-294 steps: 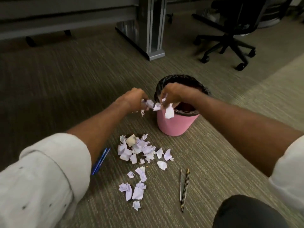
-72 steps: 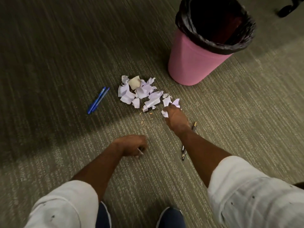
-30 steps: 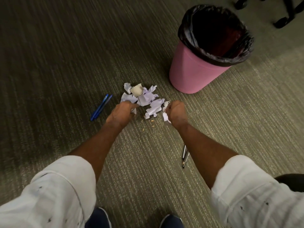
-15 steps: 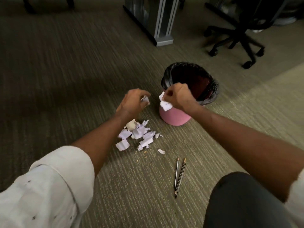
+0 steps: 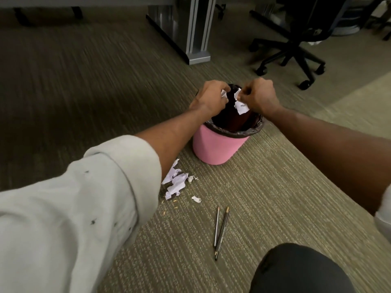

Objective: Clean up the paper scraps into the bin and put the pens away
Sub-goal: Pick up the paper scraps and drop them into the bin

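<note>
A pink bin (image 5: 215,148) with a black liner stands on the carpet. Both hands hover over its mouth. My left hand (image 5: 209,98) is closed around a crumpled white paper scrap (image 5: 223,94). My right hand (image 5: 259,97) pinches another paper scrap (image 5: 241,106) that hangs down over the opening. A small heap of pale scraps (image 5: 176,182) lies on the floor left of the bin, partly hidden by my left forearm. Thin dark pens (image 5: 221,231) lie side by side on the carpet nearer to me. The blue pens are hidden behind my left sleeve.
A grey metal desk leg (image 5: 195,32) stands beyond the bin. A black office chair base (image 5: 294,51) on casters is at the back right. My dark-trousered knee (image 5: 296,271) fills the bottom right. One loose scrap (image 5: 196,199) lies apart from the heap.
Both hands rose from the heap with scraps and moved from beside the bin to directly over its mouth. The heap on the floor is smaller than ten seconds ago.
</note>
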